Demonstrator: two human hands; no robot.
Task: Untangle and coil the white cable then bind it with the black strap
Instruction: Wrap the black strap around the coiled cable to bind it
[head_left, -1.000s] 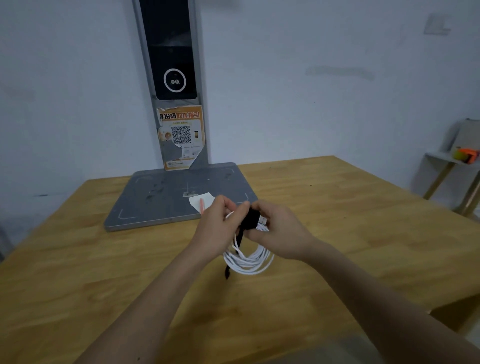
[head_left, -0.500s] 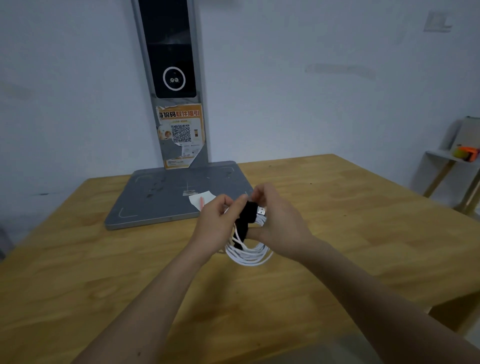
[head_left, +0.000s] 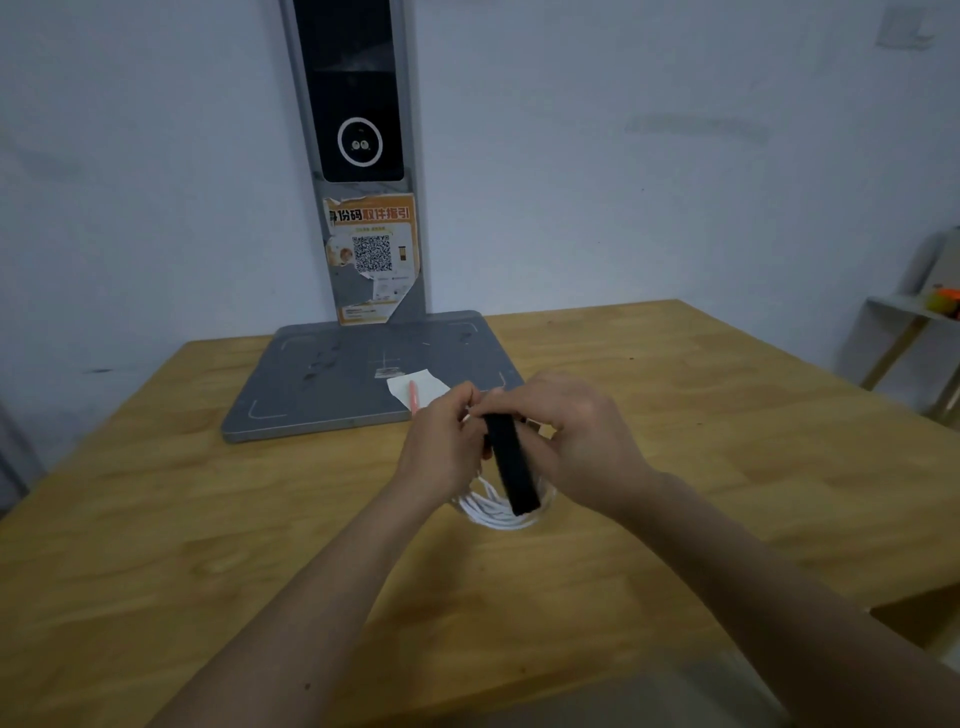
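Both hands meet above the surface: the left hand and right hand pinch the strap's top end. It hangs between them, over the coiled cable just below both hands.

Readable text appears in one place only: an orange and white sticker pasted on the grey upright post left of centre in the upper half of the frame. Its headline shows large Chinese characters, "身份码" in dark print, then "取件指引" in orange. Below the headline sits a black QR code. The smaller lines under the code are too blurred to read. No other lettering is legible.
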